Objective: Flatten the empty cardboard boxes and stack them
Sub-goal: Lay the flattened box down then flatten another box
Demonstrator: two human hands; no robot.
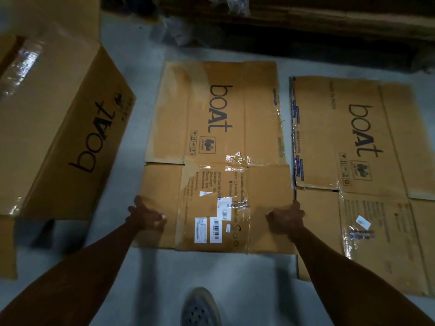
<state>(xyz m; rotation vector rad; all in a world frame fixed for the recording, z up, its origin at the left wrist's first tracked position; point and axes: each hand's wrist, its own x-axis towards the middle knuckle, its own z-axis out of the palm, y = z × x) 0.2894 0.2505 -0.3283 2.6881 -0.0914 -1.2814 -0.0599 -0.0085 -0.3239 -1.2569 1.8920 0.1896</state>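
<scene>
A flattened brown cardboard box (pixel 219 128) printed "boAt" lies on the floor in the middle, with white barcode labels and loose tape on its near flaps. My left hand (pixel 147 216) grips the left edge of its near flap. My right hand (pixel 286 217) grips the right edge of the same flap. A second flattened box (pixel 353 161) lies on the floor to the right, its left edge close to the middle one. An unflattened, taped "boAt" box (pixel 58 128) stands at the left.
Grey concrete floor (pixel 247 278) runs around the boxes. My shoe (pixel 200 307) is at the bottom centre. Dark pallets or shelving with cardboard and plastic wrap (pixel 282 20) run along the far side. Another cardboard piece (pixel 8 248) lies at the near left.
</scene>
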